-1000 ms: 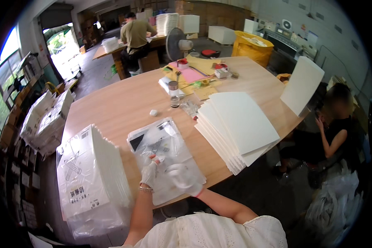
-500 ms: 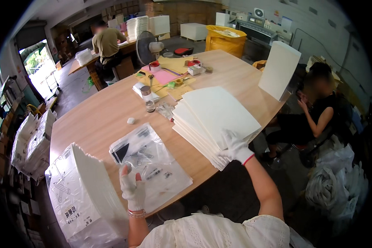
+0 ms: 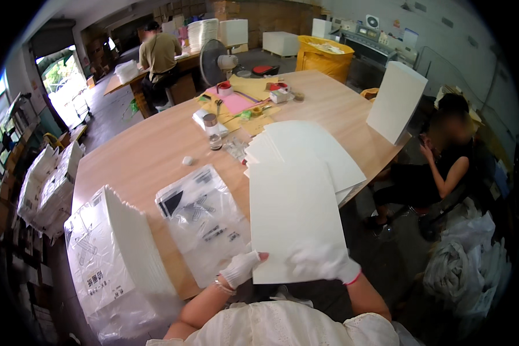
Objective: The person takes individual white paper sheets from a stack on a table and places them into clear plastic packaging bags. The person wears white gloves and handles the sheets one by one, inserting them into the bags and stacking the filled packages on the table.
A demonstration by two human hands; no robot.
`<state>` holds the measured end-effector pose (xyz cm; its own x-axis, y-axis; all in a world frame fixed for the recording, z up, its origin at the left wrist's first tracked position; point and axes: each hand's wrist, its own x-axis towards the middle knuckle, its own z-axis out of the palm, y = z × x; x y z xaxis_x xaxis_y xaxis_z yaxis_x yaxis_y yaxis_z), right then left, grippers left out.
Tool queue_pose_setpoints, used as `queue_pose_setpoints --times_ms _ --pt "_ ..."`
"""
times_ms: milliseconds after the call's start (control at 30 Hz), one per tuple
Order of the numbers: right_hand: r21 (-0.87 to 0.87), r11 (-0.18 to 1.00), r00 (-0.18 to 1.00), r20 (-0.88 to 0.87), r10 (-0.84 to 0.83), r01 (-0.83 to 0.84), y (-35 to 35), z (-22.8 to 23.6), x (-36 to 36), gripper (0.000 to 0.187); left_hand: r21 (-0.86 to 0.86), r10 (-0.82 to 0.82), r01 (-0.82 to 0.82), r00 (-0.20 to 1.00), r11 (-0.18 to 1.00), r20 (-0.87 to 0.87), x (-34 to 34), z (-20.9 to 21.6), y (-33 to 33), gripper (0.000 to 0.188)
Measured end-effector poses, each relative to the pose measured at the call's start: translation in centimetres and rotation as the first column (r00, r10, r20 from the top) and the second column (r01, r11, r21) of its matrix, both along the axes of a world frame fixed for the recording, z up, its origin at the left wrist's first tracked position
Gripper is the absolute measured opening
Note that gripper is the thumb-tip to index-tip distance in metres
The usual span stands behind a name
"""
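Observation:
A batch of white paper sheets (image 3: pixel 294 210) lies tilted in front of me, its near edge past the table's front edge. At its near left corner my left hand (image 3: pixel 241 269), in a white glove with bare thumb tip, is closed on the sheets, thumb on top. My right hand (image 3: pixel 324 260), gloved too, rests over the near right part of the same sheets; motion smears its fingers. Behind lies a fanned stack of white paper (image 3: pixel 320 144), partly covered by the batch. Left of it are flat printed clear plastic bags (image 3: pixel 199 210).
A tall pile of bagged paper packs (image 3: pixel 112 259) stands at the table's left. Farther back are a glass jar (image 3: pixel 213 135), scissors (image 3: pixel 218 105), tape and coloured paper. An upright white paper block (image 3: pixel 397 104) stands at the right edge, beside a seated person (image 3: pixel 444 155).
The batch of sheets has come off the fanned stack toward me. My left hand has moved right from above the plastic bags onto its corner; my right hand has come nearer with it.

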<state>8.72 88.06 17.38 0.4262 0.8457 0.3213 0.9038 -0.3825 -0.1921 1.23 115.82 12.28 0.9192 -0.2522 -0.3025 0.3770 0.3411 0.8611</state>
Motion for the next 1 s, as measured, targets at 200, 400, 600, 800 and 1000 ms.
queue_pose_setpoints --times_ms 200,400,600,800,1000 --pt "0.441 0.481 0.371 -0.898 0.239 0.758 1.8 -5.7 -3.2 0.032 0.886 -0.274 0.015 0.953 0.464 0.127 -3.6 7.3 -1.6 0.069" --pt "0.631 0.541 0.766 -0.642 -0.037 0.556 11.2 -6.9 -5.3 0.039 0.895 -0.359 -0.4 0.82 0.195 0.445 -5.8 5.2 -1.6 0.077" --pt "0.164 0.945 0.917 -0.336 -0.217 0.283 5.0 -6.4 -5.5 0.034 0.759 0.401 -0.641 0.728 0.112 0.555 -1.7 5.1 8.2 0.062" --pt "-0.487 0.834 0.771 -0.415 -0.483 0.26 14.0 -7.7 0.0 0.039 0.668 -0.206 -0.713 0.635 0.215 0.744 -0.6 -1.1 -0.8 0.048" --pt "0.271 0.71 0.755 -0.327 -0.568 0.65 20.5 -14.0 5.4 0.036 0.883 0.081 -0.418 0.909 0.215 0.41 0.6 -6.3 6.2 0.046"
